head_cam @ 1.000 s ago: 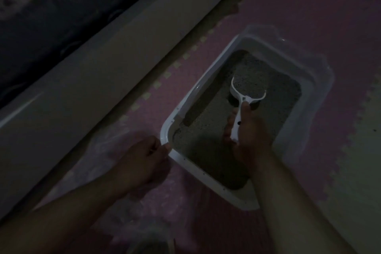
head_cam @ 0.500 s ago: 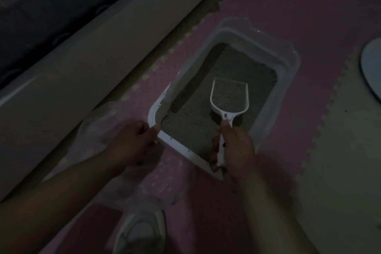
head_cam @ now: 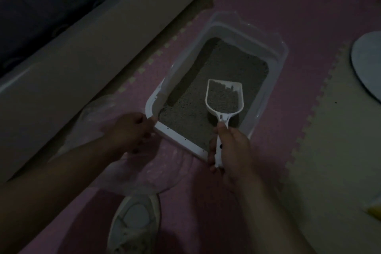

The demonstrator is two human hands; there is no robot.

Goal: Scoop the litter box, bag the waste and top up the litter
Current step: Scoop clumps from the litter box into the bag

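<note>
Underlying litter box point(head_cam: 179, 137): pink interlocking foam mat point(head_cam: 309, 27).

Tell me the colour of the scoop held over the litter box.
White; the plastic litter scoop shows best in the head view, loaded with grey litter.

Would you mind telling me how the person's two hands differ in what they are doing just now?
The left hand grips the near corner of the litter box; the right hand holds the scoop by its handle. The left sits at the rim, the right holds its load of litter above the box. Both have curled fingers.
</note>
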